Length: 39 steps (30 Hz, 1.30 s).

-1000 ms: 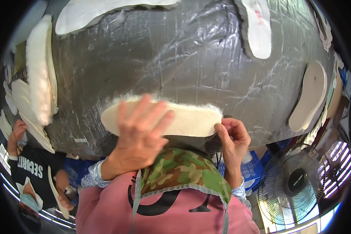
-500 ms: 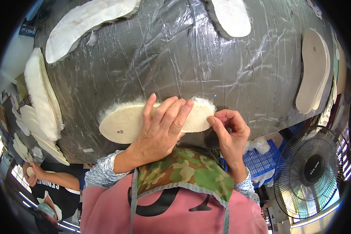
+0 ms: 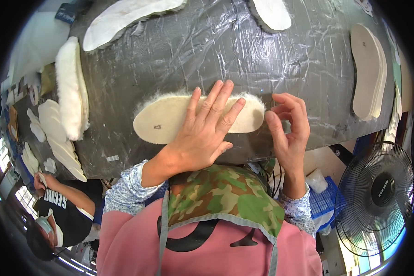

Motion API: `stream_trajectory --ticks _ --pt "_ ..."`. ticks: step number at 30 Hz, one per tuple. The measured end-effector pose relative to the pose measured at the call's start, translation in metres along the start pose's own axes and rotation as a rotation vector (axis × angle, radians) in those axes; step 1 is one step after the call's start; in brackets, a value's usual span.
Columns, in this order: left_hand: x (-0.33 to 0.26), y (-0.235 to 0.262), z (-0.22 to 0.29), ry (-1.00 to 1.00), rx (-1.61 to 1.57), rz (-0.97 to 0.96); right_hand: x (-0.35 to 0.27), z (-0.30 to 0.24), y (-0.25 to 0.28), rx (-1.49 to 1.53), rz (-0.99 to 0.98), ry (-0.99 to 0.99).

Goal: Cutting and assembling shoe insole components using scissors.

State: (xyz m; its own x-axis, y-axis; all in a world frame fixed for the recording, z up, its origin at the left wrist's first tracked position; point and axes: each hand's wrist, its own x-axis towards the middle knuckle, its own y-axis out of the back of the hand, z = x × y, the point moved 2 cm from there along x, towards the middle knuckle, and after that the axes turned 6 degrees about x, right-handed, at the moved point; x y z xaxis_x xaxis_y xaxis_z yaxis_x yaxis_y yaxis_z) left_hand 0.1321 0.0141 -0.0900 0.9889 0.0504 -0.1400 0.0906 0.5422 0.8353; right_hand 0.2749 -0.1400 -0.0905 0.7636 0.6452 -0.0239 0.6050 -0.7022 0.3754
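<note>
The grey desk (image 3: 179, 50), covered with plastic film, lies under both hands. The left hand (image 3: 204, 131) presses flat, fingers apart, on a fleece insole (image 3: 163, 119). The right hand (image 3: 287, 129), fingers half curled and holding nothing, touches its fluffy edge just beside.

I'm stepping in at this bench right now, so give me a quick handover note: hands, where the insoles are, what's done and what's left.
Left hand: flat, fingers spread, pressing the fleece-edged insole on the plastic-covered table.
Right hand: open and empty, fingers curled beside the insole's right tip, not gripping it.
Insole lies smooth side up near the front edge.
Stacks: fleecy ones at left, flat ones at right.
Done: insole laid flat. Left: cannot tell, probably finishing its right end.
</note>
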Motion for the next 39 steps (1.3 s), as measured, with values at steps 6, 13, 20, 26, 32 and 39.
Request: stream_trajectory --ticks 6,13,20,26,32,39 --pt "-0.05 0.035 -0.043 0.265 0.085 0.236 -0.019 -0.016 0.009 -0.254 -0.185 0.175" --pt "-0.126 0.015 -0.081 0.721 -0.31 0.545 0.016 -0.032 -0.04 -0.451 -0.595 0.476" --pt "-0.137 -0.005 -0.097 0.74 -0.693 0.543 0.038 -0.031 -0.052 -0.48 -0.749 0.484" --pt "-0.138 0.006 -0.107 0.678 -0.816 0.55 0.046 -0.035 -0.049 -0.379 -0.807 0.386" --pt "-0.133 0.017 -0.108 0.554 -1.159 0.551 0.052 -0.026 -0.046 -0.014 -1.148 -0.177" --pt "-0.136 0.028 -0.11 0.44 -1.099 0.589 0.05 -0.01 -0.043 0.187 -1.222 -0.297"
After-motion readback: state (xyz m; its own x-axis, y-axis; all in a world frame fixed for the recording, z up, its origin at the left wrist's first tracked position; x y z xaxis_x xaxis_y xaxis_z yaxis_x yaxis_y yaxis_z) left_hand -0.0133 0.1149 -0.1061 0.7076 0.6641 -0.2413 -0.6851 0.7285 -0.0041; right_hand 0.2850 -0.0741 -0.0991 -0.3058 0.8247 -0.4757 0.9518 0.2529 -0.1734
